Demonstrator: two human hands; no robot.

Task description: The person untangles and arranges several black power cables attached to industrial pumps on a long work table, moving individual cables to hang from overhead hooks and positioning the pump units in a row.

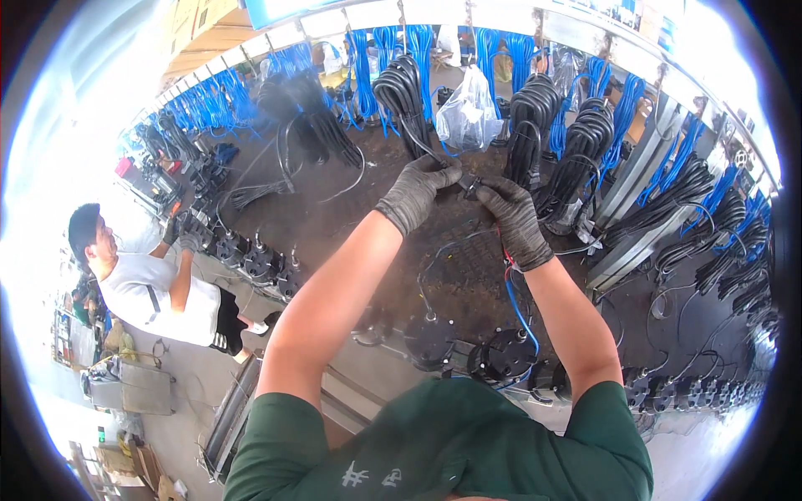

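Both my hands wear dark grey gloves and are raised over a dark workbench (351, 225). My left hand (415, 190) pinches a thin black cable that runs up to a hanging black cable bundle (404, 98). My right hand (514, 215) grips a small black connector (470, 184) where the two hands meet. Red and blue wires (515, 301) drop from under my right hand toward round black pump-like units (504, 355) at the near edge of the bench.
Bundles of black cable (576, 154) and blue cable (363, 63) hang along the back rail, with a clear plastic bag (469, 113) among them. To the left, a person in a white shirt (146, 292) works at the same bench. More black units (251, 259) line the bench edge.
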